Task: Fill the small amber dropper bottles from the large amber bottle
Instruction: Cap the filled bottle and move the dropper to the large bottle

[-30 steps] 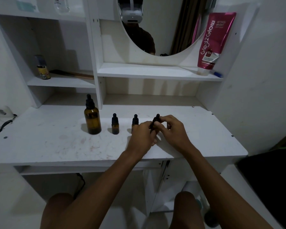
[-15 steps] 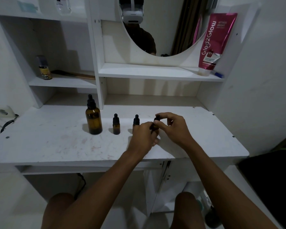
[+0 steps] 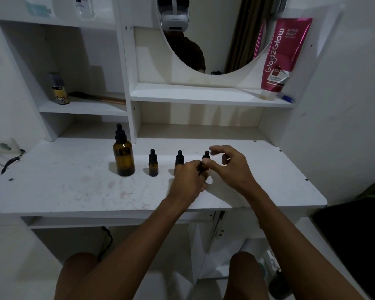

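**Head view.** Four capped bottles are lined up left to right on the desk [image 3: 63, 191]. The large amber bottle [image 3: 123, 158] is at the left end. The first small bottle [image 3: 153, 166] and the second small bottle [image 3: 179, 158] follow it, each standing apart from its neighbour. The third small bottle [image 3: 206, 156] is at the right end, between the two hands. All four are upright, with the long axis vertical and the black dropper cap on top.

The left hand [image 3: 187, 180] is brought in from the near side, with its fingers curled round the body of the third small bottle. The glass is hidden behind this hand, so only the cap shows.

The right hand [image 3: 232, 167] is held just right of that cap with the fingers spread and loosely curved. The thumb tip lies against the cap collar, and the forefinger is raised clear beside the rubber bulb. No pinch is formed.

**Step in hand (judged).** The third small bottle is being uncapped, and no filling is evident.

**Governing relation.** The cap lies to the left of the right hand, which is the nearer hand for a twist about the vertical axis. The large amber bottle lies well to the left of both hands, nearer the left hand, which is occupied.
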